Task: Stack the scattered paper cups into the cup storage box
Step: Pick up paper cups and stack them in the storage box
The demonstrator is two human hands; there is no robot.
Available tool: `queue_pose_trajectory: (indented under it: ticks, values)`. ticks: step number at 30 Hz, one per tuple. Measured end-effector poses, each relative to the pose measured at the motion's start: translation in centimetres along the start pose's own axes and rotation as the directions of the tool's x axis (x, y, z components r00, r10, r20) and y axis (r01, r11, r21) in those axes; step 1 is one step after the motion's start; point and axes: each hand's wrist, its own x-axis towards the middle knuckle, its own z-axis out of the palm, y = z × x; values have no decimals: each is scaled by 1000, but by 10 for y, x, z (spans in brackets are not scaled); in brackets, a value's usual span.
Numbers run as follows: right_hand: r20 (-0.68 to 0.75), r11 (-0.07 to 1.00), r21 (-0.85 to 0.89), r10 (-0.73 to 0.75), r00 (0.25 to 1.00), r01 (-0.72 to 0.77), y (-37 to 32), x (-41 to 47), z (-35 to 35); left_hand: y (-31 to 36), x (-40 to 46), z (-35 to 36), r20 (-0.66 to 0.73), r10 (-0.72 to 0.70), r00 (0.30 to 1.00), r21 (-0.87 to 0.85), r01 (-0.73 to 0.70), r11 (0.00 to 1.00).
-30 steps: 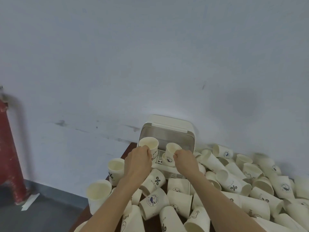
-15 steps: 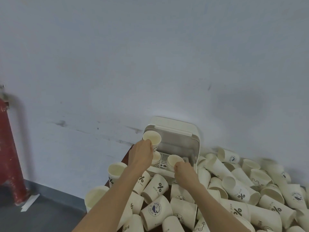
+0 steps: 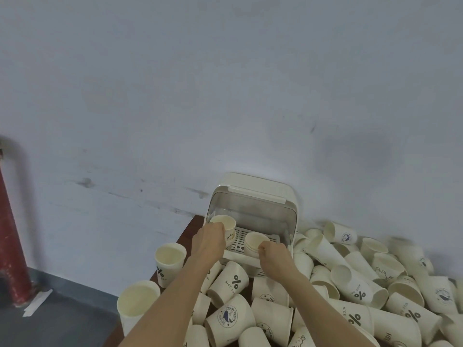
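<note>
A person's two bare forearms reach up from the bottom of the frame toward a cream cup storage box (image 3: 253, 196), which sits at the centre right against a pale blue-grey wall with its clear lid raised and a slotted tray showing inside. The left hand (image 3: 209, 240) curls its fingers round an upright paper cup (image 3: 225, 225) at the box's left opening; a second rim seems to sit just under it, so it may be going into a stack. The right hand (image 3: 274, 254) pinches the rim of another upright cup (image 3: 255, 242), which stands on the tray near the box's front edge and looks to be more than one cup nested.

Loose paper cups (image 3: 350, 289) cover the dark brown worktop (image 3: 191, 227) across the lower centre and lower right. Most lie on their sides, printed with a percent sign or a round whale badge. Roughly thirty to forty are visible; overlaps prevent an exact count. Two cups stand upright at the lower left, one nearer the box (image 3: 170, 261) and one closer to the viewer (image 3: 136, 306).

These cups look very light and thin-walled, easy to dent or tip, so a gentle hold at the rolled rim or upper wall should suit them. A red pipe (image 3: 11, 234) stands at the left edge.
</note>
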Motion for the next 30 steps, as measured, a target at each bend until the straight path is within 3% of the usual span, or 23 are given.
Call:
queue_pose_trajectory:
  ticks: [17, 23, 30]
  values:
    - [44, 1000, 25, -12, 999, 11, -9, -19, -11, 8, -14, 5, 170, 10, 985, 101, -27, 994]
    - [105, 992, 126, -36, 994, 23, -10, -37, -23, 21, -31, -9, 130, 49, 990, 71, -59, 996]
    - [27, 982, 181, -59, 998, 53, -12, -66, -32, 39, -54, -27, 126, 114, 985, -47, -109, 993]
